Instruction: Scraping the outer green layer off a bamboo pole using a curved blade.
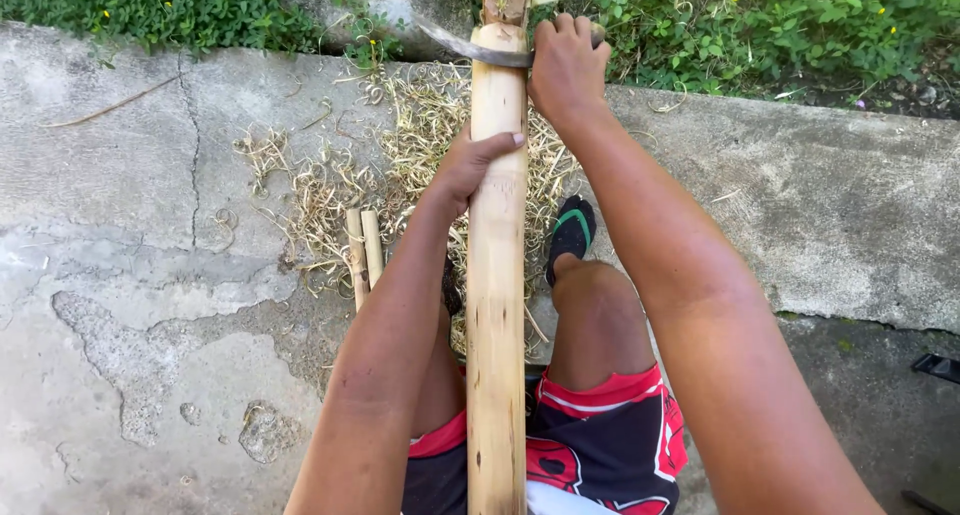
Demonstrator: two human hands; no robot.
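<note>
Bamboo pole (497, 275) stood between your knees; your left hand (470, 165) wrapped it, your right hand (566, 67) gripped the curved knife (470, 47) across its far end. Shavings (330, 190) lay piled beyond two short sticks (364, 250); the near length remained unscraped.

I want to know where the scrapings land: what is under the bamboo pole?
Under the bamboo pole lie pale shavings on concrete, beside a sandalled foot. What lies directly beneath the pole is covered.
</note>
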